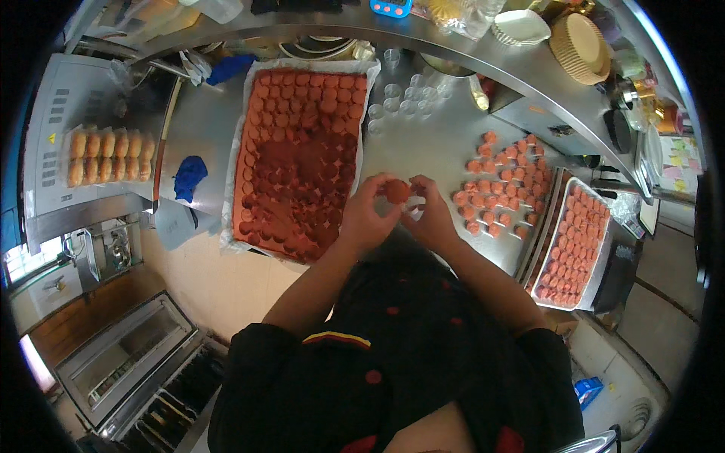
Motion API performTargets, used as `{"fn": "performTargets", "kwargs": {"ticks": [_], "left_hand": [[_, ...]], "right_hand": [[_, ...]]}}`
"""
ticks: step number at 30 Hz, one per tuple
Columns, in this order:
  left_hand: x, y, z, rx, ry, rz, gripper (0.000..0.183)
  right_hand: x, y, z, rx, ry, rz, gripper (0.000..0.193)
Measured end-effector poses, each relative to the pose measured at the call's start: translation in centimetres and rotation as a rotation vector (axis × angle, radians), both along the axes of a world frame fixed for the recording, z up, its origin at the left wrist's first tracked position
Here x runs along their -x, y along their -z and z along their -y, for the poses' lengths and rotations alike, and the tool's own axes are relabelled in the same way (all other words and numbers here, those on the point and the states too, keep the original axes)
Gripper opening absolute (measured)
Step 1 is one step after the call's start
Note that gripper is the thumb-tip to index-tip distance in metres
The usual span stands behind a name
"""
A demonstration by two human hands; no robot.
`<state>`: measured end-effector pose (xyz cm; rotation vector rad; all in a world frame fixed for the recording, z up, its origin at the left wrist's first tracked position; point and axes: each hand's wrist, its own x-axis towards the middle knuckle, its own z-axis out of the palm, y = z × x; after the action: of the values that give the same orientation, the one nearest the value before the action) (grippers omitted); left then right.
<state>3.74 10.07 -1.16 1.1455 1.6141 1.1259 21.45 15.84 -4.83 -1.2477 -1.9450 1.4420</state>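
Note:
My left hand pinches a small round of red cake in front of my chest, above the counter's front edge. Close beside it, my right hand has its fingers closed round a small clear cup, partly hidden by the fingers. To the left lies a large sheet of red cake on white paper. Rounds are cut into its far part, and its middle and near part are full of round holes and scraps. Several empty clear cups stand beyond my hands.
Many cups holding red rounds stand to the right, beside a metal tray packed with more. A blue cloth lies left of the cake sheet. Packed buns rest at far left. A metal shelf overhangs the back.

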Motion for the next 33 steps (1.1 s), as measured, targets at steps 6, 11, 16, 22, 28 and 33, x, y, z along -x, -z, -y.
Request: {"fn": "performTargets", "kwargs": {"ticks": [6, 11, 16, 22, 28, 33], "left_hand": [[-1.1, -0.3, 1.4, -0.275, 0.116, -0.335, 0.046], [-1.4, -1.4, 3.0, -0.096, 0.115, -0.052, 0.046], [-2.3, -1.2, 3.4, 0.132, -0.01, 0.613, 0.046], [-2.7, -0.4, 3.6, 0.315, -0.06, 0.996, 0.04], [-2.9, 2.1, 3.3, 0.283, -0.052, 0.855, 0.035], [-4.2, 2.9, 3.1, 0.164, -0.087, 0.678, 0.037]], "right_hand": [[-0.5, -2.8, 1.5, -0.154, 0.0, -0.056, 0.07], [-0.9, -3.9, 2.9, -0.214, -0.004, -0.071, 0.063], [-0.7, -4.5, 3.8, -0.399, -0.008, -0.049, 0.055], [-0.9, -3.6, 4.5, -0.554, 0.011, -0.03, 0.054], [-1.2, -3.6, 5.0, -0.418, -0.085, -0.089, 0.058], [-1.4, -3.6, 4.3, -0.458, -0.111, -0.002, 0.06]]}}
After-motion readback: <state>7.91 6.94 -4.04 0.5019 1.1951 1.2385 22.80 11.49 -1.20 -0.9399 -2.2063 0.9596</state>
